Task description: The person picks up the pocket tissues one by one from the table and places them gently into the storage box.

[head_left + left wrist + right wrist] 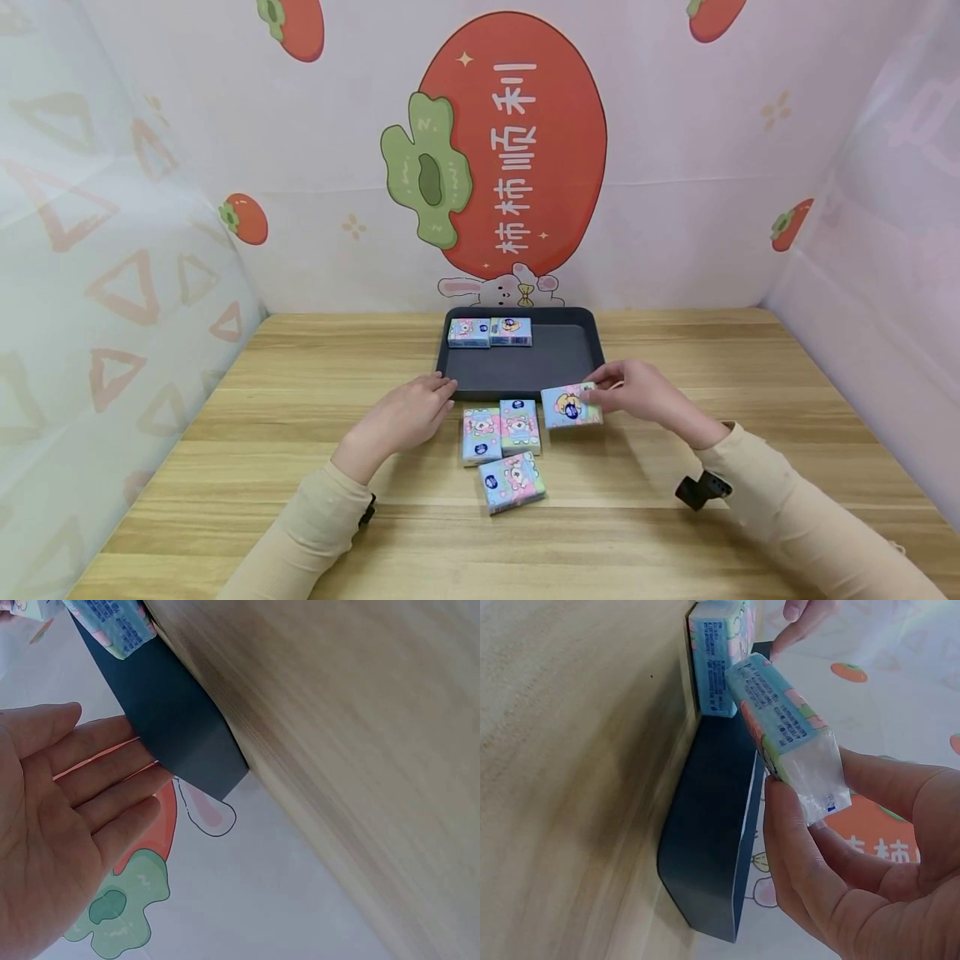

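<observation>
Between thumb and fingers, my right hand (637, 390) pinches one end of a small tissue pack (567, 407) with a cartoon print, raised off the table by the tray's front right corner. In the right wrist view the clear wrapper end of this tissue pack (787, 735) faces the palm. My left hand (411, 410) holds nothing; its fingers are extended and touch the front left of the dark tray (555, 367). Two tissue packs (489, 332) lie side by side in the tray's back left corner. Three more tissue packs (501, 433) lie on the table before the tray.
The wooden table (337, 350) ends at a printed cloth backdrop (337, 125), with cloth walls on both sides. Dark wrist cameras (701, 490) are strapped at both sleeves. The tray's raised rim (517, 310) borders its flat floor.
</observation>
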The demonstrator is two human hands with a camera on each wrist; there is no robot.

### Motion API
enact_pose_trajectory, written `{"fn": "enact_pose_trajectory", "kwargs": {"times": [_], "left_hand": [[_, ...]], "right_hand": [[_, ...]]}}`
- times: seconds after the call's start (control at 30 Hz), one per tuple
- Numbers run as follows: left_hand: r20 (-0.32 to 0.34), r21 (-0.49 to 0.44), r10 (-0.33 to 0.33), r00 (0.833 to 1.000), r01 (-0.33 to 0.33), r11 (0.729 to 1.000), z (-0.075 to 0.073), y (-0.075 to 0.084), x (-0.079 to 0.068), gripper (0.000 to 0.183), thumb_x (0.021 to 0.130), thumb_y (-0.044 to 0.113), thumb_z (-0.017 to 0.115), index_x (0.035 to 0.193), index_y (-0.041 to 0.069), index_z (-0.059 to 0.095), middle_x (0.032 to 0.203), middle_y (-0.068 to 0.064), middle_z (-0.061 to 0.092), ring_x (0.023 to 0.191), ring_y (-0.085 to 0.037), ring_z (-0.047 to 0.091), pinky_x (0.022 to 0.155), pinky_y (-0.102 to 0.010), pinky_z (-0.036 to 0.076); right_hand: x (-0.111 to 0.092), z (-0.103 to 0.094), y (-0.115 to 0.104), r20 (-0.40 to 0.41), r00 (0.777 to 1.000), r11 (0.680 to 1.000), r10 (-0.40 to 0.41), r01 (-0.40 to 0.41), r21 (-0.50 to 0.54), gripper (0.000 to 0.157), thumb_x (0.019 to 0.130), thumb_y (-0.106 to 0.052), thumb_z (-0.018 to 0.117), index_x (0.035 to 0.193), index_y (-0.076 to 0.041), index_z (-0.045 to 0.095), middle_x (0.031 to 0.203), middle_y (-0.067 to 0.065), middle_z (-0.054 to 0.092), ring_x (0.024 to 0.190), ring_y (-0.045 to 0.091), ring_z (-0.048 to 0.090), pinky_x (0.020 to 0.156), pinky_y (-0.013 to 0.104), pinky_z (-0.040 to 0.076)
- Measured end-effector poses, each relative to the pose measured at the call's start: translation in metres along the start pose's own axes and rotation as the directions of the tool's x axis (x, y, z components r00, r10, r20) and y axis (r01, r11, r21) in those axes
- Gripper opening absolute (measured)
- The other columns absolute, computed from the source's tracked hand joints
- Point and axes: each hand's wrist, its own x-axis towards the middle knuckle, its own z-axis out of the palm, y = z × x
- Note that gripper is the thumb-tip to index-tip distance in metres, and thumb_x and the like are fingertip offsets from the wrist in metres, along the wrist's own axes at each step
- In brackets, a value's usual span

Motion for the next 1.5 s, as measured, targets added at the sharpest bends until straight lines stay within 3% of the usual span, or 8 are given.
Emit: {"fn": "enact_pose_trajectory", "kwargs": {"times": [0.6,1.5], "left_hand": [[-0.002,-0.005,0.007,1.0,-0.007,1.0,0.002,-0.001,0.001,0.038,0.099,0.022,0.048,0.127,-0.002,0.059,0.129,-0.019,0.059,0.124,-0.032,0.053,0.105,-0.043,0.044],[0.007,-0.01,-0.007,1.0,0.008,1.0,0.0,0.0,0.0,0.038,0.099,0.022,0.047,0.128,-0.001,0.058,0.13,-0.019,0.058,0.125,-0.032,0.052,0.105,-0.044,0.044]], "right_hand": [[0.021,-0.014,-0.011,0.011,1.0,0.999,0.021,-0.021,0.043,0.041,0.084,-0.031,0.072,0.11,-0.001,0.066,0.094,0.012,0.063,0.081,0.025,0.066,0.072,0.032,0.057],[0.061,-0.029,-0.015,-0.006,0.998,0.997,0.064,-0.064,0.036,0.045,0.086,-0.03,0.07,0.115,0.004,0.063,0.107,0.021,0.063,0.082,0.022,0.067,0.084,0.039,0.057]]}}
